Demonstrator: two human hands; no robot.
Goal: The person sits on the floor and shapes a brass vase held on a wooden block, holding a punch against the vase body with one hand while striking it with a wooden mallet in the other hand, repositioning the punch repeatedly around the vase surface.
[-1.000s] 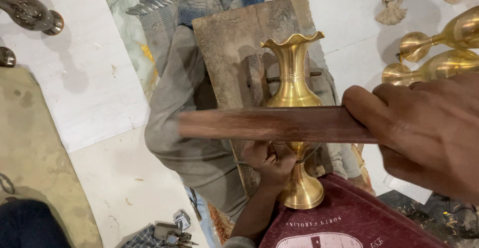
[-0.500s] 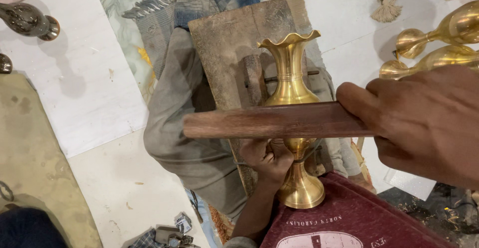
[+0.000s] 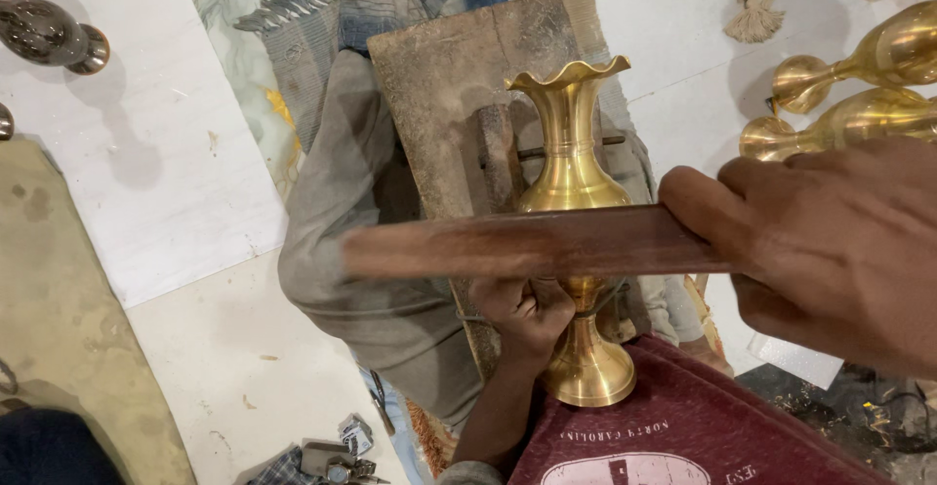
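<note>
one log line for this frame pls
left hand: grips brass vase stem | right hand: holds wooden bar across vase | bar motion-blurred

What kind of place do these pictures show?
Probably a small metalware workshop on the floor. The left hand grips a golden brass vase with a fluted rim; the right hand holds a flat brown wooden bar across it. More brass vases lie nearby.

Three brass vases (image 3: 571, 168), one wooden stick (image 3: 527, 244), two hands (image 3: 830, 251).

left hand (image 3: 522, 314) fisted, right hand (image 3: 830, 251) clenched — raised
</note>
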